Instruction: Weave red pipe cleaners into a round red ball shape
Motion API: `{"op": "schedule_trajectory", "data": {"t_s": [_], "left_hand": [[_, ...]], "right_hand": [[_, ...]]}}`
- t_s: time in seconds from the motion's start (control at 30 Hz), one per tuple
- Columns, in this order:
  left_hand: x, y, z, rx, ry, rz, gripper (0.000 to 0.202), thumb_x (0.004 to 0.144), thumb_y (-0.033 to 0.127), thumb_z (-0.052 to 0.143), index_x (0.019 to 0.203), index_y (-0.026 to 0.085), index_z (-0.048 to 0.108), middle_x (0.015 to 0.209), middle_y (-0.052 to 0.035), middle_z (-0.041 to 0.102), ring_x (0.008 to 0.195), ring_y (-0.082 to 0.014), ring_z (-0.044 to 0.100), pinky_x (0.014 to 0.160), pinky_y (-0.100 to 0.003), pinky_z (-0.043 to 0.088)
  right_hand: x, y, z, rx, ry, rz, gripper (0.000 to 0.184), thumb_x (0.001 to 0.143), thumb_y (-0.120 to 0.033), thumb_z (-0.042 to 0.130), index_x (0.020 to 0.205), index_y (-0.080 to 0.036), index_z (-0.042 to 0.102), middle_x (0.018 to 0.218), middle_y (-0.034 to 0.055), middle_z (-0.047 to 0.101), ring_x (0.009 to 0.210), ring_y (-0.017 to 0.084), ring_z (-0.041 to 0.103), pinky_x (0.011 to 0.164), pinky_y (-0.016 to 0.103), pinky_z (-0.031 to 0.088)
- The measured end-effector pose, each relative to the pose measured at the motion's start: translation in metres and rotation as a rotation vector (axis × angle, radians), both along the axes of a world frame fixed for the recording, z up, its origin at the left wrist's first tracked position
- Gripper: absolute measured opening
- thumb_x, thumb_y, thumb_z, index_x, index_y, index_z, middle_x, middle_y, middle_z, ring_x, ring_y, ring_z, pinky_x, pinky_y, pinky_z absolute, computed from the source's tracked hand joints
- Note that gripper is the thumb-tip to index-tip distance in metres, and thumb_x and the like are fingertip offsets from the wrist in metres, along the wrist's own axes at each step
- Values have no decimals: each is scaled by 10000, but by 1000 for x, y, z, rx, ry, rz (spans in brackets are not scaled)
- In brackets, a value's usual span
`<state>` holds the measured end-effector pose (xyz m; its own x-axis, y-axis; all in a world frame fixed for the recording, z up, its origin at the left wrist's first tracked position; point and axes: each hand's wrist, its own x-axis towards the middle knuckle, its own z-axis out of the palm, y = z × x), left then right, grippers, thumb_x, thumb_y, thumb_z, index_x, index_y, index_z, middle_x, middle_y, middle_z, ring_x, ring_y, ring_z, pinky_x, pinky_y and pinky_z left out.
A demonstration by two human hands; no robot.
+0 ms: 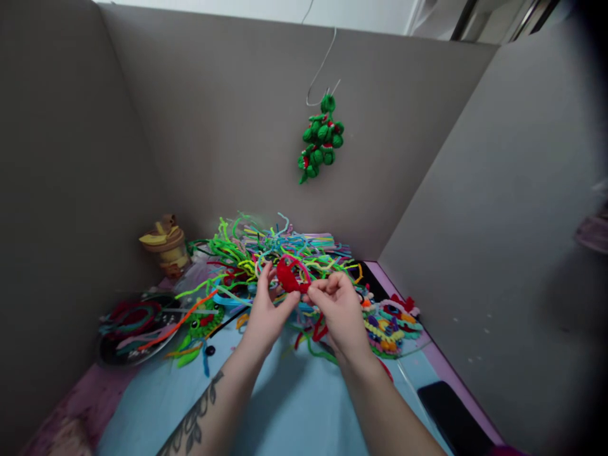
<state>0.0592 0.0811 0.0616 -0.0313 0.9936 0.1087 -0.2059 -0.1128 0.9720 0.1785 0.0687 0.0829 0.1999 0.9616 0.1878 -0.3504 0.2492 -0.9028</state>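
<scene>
My left hand [266, 310] and my right hand [338, 303] meet above a light blue table [285, 405], both pinched on a red pipe-cleaner piece [291, 276] held between them. The piece has a fuzzy red body and a thin red loop curving over its top. Red strands hang below my right hand. Just behind the hands lies a big tangled pile of coloured pipe cleaners [270, 247], mostly green, yellow and blue.
A green pipe-cleaner bunch [322, 139] hangs from a wire hook on the grey back partition. A yellow figurine [166, 246] stands at left, near a dark tray [124, 352] of coiled strands. Finished colourful pieces [392, 323] lie at right; a black phone [451, 418] sits near the edge.
</scene>
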Motion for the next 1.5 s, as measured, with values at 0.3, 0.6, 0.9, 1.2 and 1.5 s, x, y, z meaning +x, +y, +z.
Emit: {"op": "schedule_trajectory", "data": {"t_s": [0.3,0.6,0.9,1.2,1.5], "left_hand": [[-3,4,3,-173,-559,-144,639,604,198,808,1160,192,492,968,-57,661,796,-129,642,722,-247,498],[-5,1,15,-140,-463,-26,719,600,204,808,1228,199,456,898,-47,705,773,-129,669,740,-252,515],[-8,0,19,-126,-420,-19,767,552,200,822,1225,179,455,869,-34,688,749,-130,657,743,-275,507],[4,-4,12,-69,-396,-27,721,556,176,813,1190,192,468,1006,-61,680,875,-154,651,834,-288,475],[1,-3,14,-127,-431,12,724,594,206,805,1216,192,434,758,-8,705,677,-129,667,710,-269,518]], "right_hand": [[1,2,-1,-64,-67,152,319,625,-229,735,711,-207,429,655,-73,570,537,86,585,544,205,472],[3,-2,-2,128,-620,-121,43,758,-207,607,785,-195,639,776,19,658,726,167,616,652,277,495],[9,1,-11,534,-993,-292,156,860,-159,540,948,-216,657,885,62,641,811,163,632,747,289,517],[12,2,-14,588,-1074,-322,152,891,-166,464,863,-181,612,787,61,609,740,168,600,678,280,490],[17,3,-9,504,-948,-205,125,872,-215,521,905,-230,641,842,53,641,810,179,602,753,319,490]]}}
